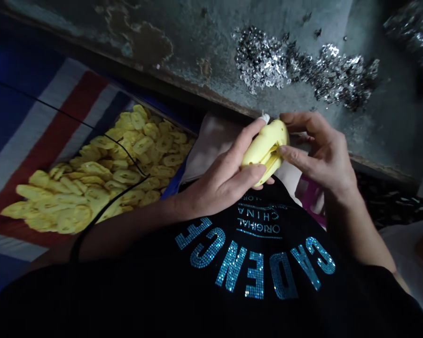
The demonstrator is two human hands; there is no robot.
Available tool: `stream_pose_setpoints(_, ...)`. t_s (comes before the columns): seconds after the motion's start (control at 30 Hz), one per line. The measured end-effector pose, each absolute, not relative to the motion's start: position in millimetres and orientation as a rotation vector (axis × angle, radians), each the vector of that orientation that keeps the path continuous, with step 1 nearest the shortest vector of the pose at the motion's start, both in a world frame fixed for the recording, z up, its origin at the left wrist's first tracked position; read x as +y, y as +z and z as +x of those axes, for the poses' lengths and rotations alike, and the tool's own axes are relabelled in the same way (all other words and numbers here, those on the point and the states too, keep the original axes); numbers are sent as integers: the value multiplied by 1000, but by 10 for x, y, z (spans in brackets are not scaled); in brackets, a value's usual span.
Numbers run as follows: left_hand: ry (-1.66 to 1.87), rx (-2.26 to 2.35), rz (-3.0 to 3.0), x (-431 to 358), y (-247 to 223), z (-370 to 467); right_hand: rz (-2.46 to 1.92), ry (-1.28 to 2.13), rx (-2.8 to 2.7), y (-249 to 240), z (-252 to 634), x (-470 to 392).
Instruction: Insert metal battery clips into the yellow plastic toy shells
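Above my lap I hold a pale yellow, oval plastic piece (265,144) with a long slot in its middle and small holes near its ends. My left hand (223,176) is closed round its left end, thumb on the near side and fingers on the far side; one fingertip has a white wrap. At the other end, my right hand (324,152) has its thumb at the slot and its index finger over the far rim. Whether a small part is under the right thumb is hidden. Small shiny metal clips (264,61) lie heaped on the bench just beyond my hands.
The worn grey metal bench (197,28) has its edge just past my hands. Many similar yellow pieces (102,178) are piled at the left on a striped sheet (66,112), with a black cable (123,188) across them. Part of another person (412,258) shows at the right.
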State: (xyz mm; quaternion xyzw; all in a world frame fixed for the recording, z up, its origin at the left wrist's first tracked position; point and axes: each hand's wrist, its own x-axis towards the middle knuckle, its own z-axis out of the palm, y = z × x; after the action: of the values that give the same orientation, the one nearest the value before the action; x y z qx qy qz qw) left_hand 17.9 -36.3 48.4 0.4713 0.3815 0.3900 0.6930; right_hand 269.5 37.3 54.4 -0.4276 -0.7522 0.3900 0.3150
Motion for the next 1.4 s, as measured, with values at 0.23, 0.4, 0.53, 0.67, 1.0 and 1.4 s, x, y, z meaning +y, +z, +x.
stream_pose_setpoints(0.23,879,949,1751,-301,533,240,-1149,1114,-1922,512,2659,355)
stream_pose_setpoints(0.4,841,868,1850,-275,564,260,-1011,1010,-1699,279,2623,176)
stream_pose_setpoints(0.53,919,763,1767,-270,535,292,-848,822,-1519,115,2581,97)
stream_pose_setpoints(0.67,1001,751,1900,-252,507,346,-789,683,-1494,56,2594,114)
stream_pose_setpoints(1.0,1266,626,1937,-135,459,320,-1024,455,-1686,105,2578,109)
stream_pose_setpoints(1.4,1086,1601,1569,-611,-346,-1252,-1084,536,-2309,627,2241,2280)
